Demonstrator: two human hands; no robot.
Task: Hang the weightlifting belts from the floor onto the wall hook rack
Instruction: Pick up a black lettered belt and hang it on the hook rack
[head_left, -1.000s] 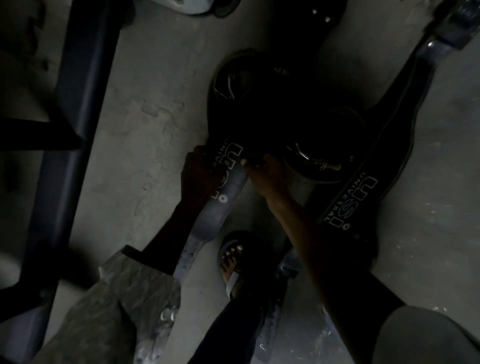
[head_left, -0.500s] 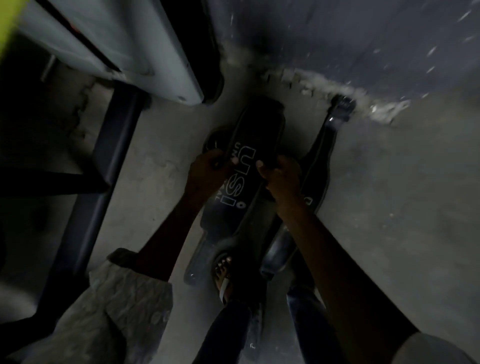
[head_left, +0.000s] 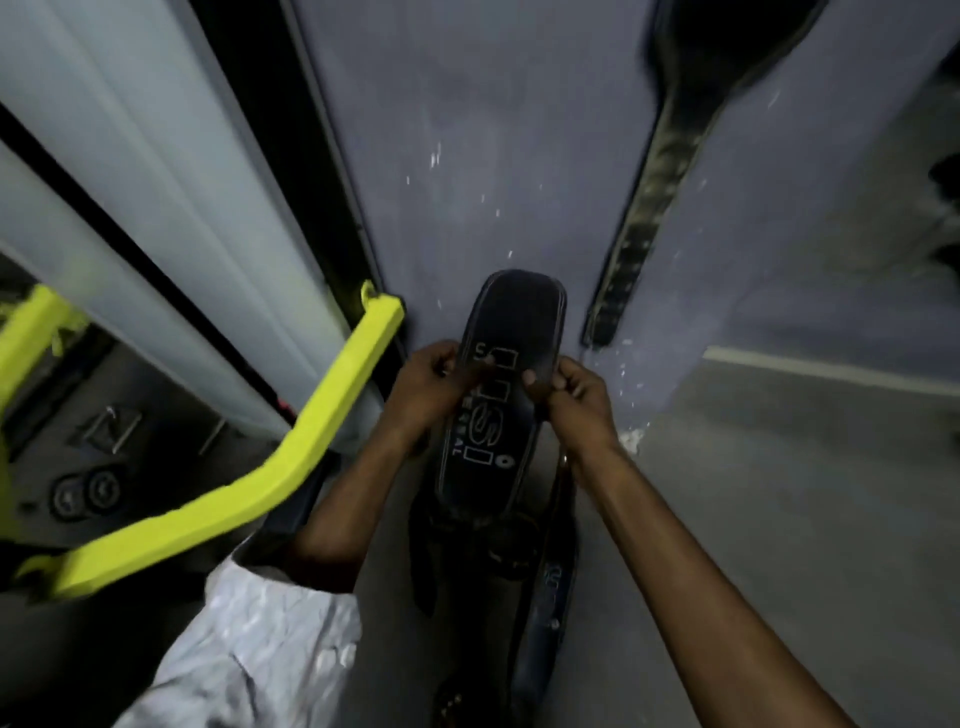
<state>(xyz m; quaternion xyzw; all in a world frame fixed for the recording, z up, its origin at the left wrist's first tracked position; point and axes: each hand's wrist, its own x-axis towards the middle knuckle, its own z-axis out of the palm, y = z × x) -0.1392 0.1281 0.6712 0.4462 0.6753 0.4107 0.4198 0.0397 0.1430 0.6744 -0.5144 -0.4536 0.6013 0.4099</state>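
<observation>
Had the weightlifting belt (head_left: 498, 415) held up between both hands, with the wide padded panel face-up and poking out past the fingertips toward the wall (head_left: 467, 130). Pinched it by the two long edges. Curled the left hand (head_left: 431, 384) onto the near edge with the thumb laid over the printed lettering. Clamped the right hand (head_left: 576, 395) on the opposite edge, thumb on top, fingers tucked under. Kept neither hand spread, both closed on the belt.

Looked thick and stiff across the wide part: held its shape beyond the hands, no sag. Seemed floppier below the wrists, trailing down into dark strap ends toward the floor. Couldn't tell in that gloom whether all of it was one belt or a second one lying under the right forearm.

Probably wasn't heavy, just long and awkward, and likely to swing at the loose ends. Guessed the face was smooth enough to slide, so the edge pinch seemed okay for carrying but poor for hooking. Would've shifted a hand toward the buckle or strap end before hanging. Couldn't make out the buckle or any hook.

Spotted another belt (head_left: 649, 208) already hanging on the wall, up and to the right of the right hand. Also had a yellow bar (head_left: 291, 457) just left of the left hand, a possible snag for dangling straps.
</observation>
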